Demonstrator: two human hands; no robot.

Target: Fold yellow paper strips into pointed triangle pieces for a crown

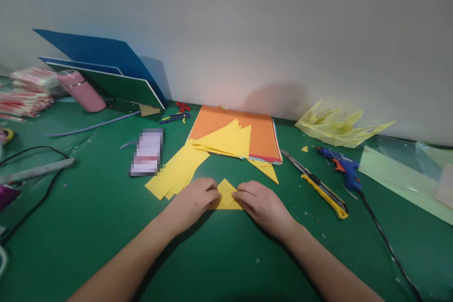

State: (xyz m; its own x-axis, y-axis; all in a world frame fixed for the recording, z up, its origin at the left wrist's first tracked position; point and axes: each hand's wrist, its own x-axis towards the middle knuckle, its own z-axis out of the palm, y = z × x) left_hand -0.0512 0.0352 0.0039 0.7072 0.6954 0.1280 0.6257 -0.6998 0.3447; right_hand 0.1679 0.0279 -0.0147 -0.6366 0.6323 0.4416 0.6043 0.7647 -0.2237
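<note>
A small piece of folded yellow paper (pixel 225 192) lies on the green table, its pointed tip facing away from me. My left hand (pixel 198 200) is closed with its fingertips pinching the paper's left side. On the opposite side my right hand (pixel 264 205) presses its curled fingers on the paper's right edge. Crease lines show between the two hands; my fingers cover the outer corners. Just beyond my left hand is a fan of yellow paper strips (pixel 173 172). Folded yellow triangles (pixel 230 141) rest on a stack of orange paper (pixel 214 120).
To the right lie a yellow utility knife (pixel 323 193) with its blade out, a blue glue gun (pixel 341 165) with a cord, and a spiky yellow paper piece (pixel 339 127). A blurred-out phone (pixel 146 153), a pink bottle (pixel 83 92) and leaning boards (pixel 106 82) are left.
</note>
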